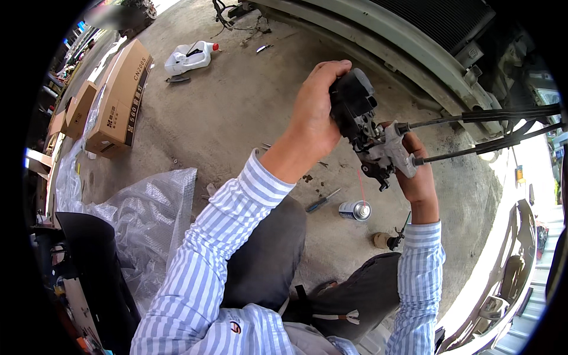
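Raised over the floor is a mechanical unit with a black housing (353,97) and a silver metal bracket (390,151). My left hand (310,115) is closed around the black housing, its thumb over the upper end. From behind and below, my right hand (421,184) grips the bracket end; most of its fingers are hidden. Two black-sheathed cables (444,120) run from the bracket off to the right. Below the unit lies a spray can (354,210) with a thin red straw. A screwdriver (322,201) rests on the concrete beside it.
A vehicle's front crossmember (378,44) spans the upper right. A long cardboard box (118,106) and a cut white jug (189,58) stand at the upper left. Bubble wrap (151,207) spreads at left. Near my right knee lies a small brown-and-black object (383,240).
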